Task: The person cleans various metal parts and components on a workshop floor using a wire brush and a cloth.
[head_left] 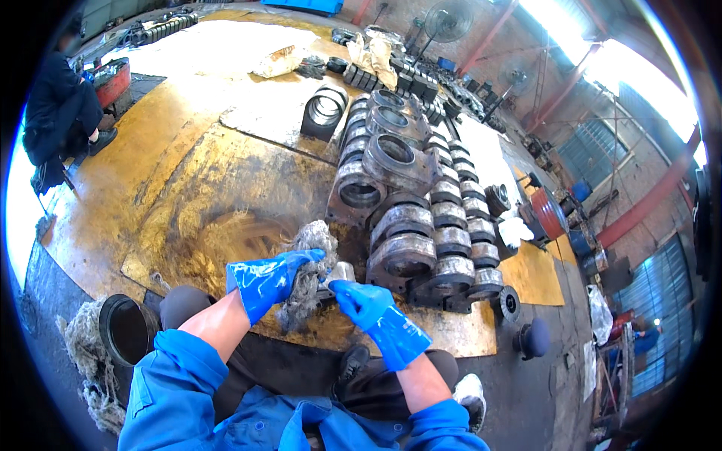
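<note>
Two gloved hands, left [267,278] clutching rag wad [307,263], right [361,299] gripping metal part [340,273], stacked castings [410,218] just beyond

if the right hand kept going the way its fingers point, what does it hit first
The right hand points up-left at the small metal part it already grips; past that, probably the grey rag wad in the left hand.

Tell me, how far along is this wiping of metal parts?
Cannot tell how many are finished: the rows of grey metal housings look alike, all dull. In hand: the left hand presses a wad of grey rag on a small metal part, gripped by the right hand. Many housings remain.
</note>
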The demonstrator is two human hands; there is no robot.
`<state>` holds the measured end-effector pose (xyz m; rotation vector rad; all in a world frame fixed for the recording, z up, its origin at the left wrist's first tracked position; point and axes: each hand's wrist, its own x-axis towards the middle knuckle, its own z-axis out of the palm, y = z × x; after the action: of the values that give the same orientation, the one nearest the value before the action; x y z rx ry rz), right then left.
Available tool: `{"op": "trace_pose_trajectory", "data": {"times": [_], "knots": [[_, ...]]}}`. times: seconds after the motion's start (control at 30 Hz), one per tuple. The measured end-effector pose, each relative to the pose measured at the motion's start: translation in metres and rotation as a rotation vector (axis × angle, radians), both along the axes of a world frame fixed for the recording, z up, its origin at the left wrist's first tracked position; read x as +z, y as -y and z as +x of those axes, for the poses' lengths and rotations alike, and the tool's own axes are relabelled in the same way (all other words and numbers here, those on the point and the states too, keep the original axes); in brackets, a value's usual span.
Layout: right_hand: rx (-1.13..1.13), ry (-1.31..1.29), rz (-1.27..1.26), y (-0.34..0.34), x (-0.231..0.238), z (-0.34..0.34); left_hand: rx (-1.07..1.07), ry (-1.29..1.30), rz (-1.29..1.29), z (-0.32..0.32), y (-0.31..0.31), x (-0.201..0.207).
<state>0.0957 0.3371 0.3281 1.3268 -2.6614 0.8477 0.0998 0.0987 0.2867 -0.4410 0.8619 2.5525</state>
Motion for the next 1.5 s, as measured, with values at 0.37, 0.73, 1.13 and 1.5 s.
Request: {"op": "trace_pose_trajectory", "data": {"times": [0.37, 0.73, 1.13, 1.5], "knots": [[0.053, -0.133, -0.104, -0.024, 0.046, 0.002, -0.183, -0.360, -0.206, -0.004, -0.001, 0.033], [-0.317, 1.196, -0.417, -0.046, -0.006, 0.054, 0.300, -0.484, 0.144, -0.047, 0.091, 0.028], [-0.726, 1.574, -0.477, 0.003, -0.201, 0.034, 0.491, -0.385, 0.124, -0.031, 0.129, 0.048], [-0.780, 1.744, -0.515, 0.022, -0.242, 0.023, 0.505, -0.459, 0.025, -0.018, 0.130, 0.040]]}}
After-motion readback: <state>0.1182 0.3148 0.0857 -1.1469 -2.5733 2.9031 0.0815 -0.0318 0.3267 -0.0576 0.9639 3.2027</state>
